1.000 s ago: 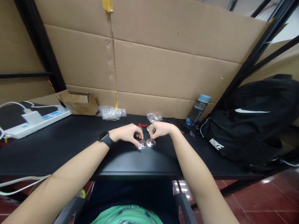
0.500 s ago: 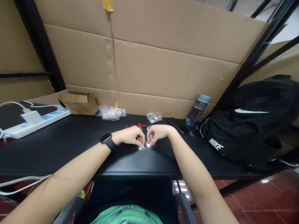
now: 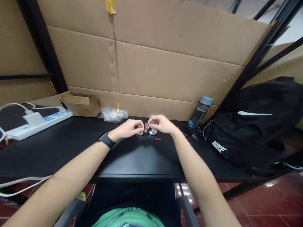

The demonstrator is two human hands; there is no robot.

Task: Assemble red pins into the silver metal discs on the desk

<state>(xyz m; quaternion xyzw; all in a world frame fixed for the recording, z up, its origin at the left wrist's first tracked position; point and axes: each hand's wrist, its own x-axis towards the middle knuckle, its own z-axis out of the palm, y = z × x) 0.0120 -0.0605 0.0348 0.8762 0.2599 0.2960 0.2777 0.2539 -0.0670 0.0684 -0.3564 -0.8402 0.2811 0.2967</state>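
My left hand (image 3: 134, 127), with a dark watch (image 3: 106, 139) on its wrist, is closed in a pinch over the table. At its fingertips is a clear, shiny round disc (image 3: 140, 133), partly hidden by the fingers. My right hand (image 3: 160, 123) is pinched too, at another shiny round disc (image 3: 152, 130) that seems tilted. Between the two hands shows a reddish, see-through round piece (image 3: 145, 128), too small to name. A small red strip (image 3: 157, 139) lies on the table just in front of my right hand. Traces of red show beside my left fingers.
Crumpled clear plastic (image 3: 114, 114) and an open cardboard box (image 3: 80, 103) stand at the back left, near a white power strip (image 3: 39, 124). A water bottle (image 3: 200, 112) and a black backpack (image 3: 255, 123) are on the right. The cardboard wall (image 3: 165, 69) closes off the back.
Both hands have moved away from me, toward the back of the table, the discs with them. The red strip now lies uncovered in front of my right hand.
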